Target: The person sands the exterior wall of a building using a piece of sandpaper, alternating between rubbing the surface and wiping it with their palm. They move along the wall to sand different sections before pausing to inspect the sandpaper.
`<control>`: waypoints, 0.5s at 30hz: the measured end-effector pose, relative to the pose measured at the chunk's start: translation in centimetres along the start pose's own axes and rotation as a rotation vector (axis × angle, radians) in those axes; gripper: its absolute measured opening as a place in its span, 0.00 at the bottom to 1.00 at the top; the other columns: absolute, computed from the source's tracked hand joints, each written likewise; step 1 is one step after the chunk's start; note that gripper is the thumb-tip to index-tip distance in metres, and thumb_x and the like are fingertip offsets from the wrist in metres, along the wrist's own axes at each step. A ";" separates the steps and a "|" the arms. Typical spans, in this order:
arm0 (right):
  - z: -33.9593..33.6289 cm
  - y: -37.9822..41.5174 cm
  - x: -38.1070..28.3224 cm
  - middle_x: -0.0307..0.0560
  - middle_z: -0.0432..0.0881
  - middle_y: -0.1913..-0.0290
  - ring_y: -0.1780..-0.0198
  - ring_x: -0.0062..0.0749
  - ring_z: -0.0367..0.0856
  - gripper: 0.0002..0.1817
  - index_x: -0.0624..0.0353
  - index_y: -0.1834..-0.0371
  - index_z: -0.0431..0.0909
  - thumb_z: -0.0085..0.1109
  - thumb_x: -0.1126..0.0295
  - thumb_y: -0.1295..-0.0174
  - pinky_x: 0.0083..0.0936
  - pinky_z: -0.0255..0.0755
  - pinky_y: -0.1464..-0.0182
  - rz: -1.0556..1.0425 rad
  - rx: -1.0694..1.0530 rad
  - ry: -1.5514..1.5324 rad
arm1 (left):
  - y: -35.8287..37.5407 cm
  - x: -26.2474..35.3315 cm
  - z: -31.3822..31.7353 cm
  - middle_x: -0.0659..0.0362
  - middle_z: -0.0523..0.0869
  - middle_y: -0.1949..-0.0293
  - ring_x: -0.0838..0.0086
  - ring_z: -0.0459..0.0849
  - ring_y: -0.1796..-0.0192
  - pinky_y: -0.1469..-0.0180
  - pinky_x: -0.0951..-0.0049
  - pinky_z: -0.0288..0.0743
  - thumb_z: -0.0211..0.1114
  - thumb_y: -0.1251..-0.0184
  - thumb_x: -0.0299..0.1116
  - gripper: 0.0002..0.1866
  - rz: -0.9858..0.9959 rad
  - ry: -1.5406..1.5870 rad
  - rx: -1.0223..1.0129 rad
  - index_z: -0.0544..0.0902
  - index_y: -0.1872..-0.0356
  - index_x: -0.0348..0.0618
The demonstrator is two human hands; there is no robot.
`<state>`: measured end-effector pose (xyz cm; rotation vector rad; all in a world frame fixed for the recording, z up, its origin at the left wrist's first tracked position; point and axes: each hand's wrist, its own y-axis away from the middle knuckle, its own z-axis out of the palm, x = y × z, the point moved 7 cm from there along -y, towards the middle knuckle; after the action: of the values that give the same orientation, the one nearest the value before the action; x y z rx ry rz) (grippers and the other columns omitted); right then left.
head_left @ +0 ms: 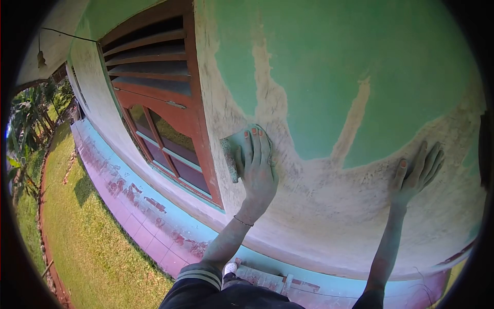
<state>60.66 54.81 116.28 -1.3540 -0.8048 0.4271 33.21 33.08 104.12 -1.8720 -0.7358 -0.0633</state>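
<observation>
My left hand point(257, 167) lies flat over a folded piece of sandpaper point(230, 159), pressing it to the wall just right of the window. The sheet's rough, speckled edge sticks out on the thumb side; the rest is under my palm. Farther right, my right hand point(418, 172) rests on the wall with the thumb apart from the fingers and nothing in it. Both hands look dusty. The wall point(329, 67) has green paint above, with bare, pale scraped patches point(309, 190) running up into it in streaks.
A red-brown window frame point(200, 118) with slanted louvres point(149, 56) stands left of my hands. Below runs a turquoise and pink tiled ledge point(149, 226), its paint worn. Grass point(98, 242) and plants point(36, 113) lie beyond. A wire with a hanging socket point(41, 57) is upper left.
</observation>
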 end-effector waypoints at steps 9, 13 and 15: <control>0.0 -0.1 0.0 0.63 0.63 0.19 0.16 0.61 0.55 0.34 0.61 0.23 0.71 0.41 0.46 0.19 0.58 0.47 0.17 -0.014 0.010 -0.025 | -4.0 0.5 -1.4 0.42 0.56 0.16 0.45 0.51 0.14 0.18 0.41 0.47 0.52 0.22 0.26 0.34 -0.010 0.117 0.084 0.57 0.17 0.32; -0.1 -0.1 0.0 0.63 0.64 0.19 0.16 0.61 0.55 0.34 0.62 0.23 0.72 0.42 0.46 0.19 0.58 0.47 0.17 -0.016 0.020 -0.022 | 0.8 0.8 0.5 0.43 0.56 0.16 0.44 0.52 0.15 0.17 0.46 0.49 0.53 0.22 0.27 0.34 0.011 0.036 -0.068 0.58 0.18 0.33; -0.2 0.0 0.0 0.63 0.64 0.19 0.17 0.61 0.55 0.34 0.62 0.24 0.72 0.42 0.46 0.19 0.58 0.47 0.17 -0.017 0.016 -0.030 | -0.6 0.7 -0.6 0.44 0.57 0.16 0.45 0.54 0.15 0.17 0.46 0.49 0.53 0.22 0.26 0.34 0.026 0.046 -0.022 0.58 0.18 0.33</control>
<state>60.78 54.65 116.30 -1.3284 -0.8351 0.4404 33.62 33.02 105.18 -1.8940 -0.6817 -0.0983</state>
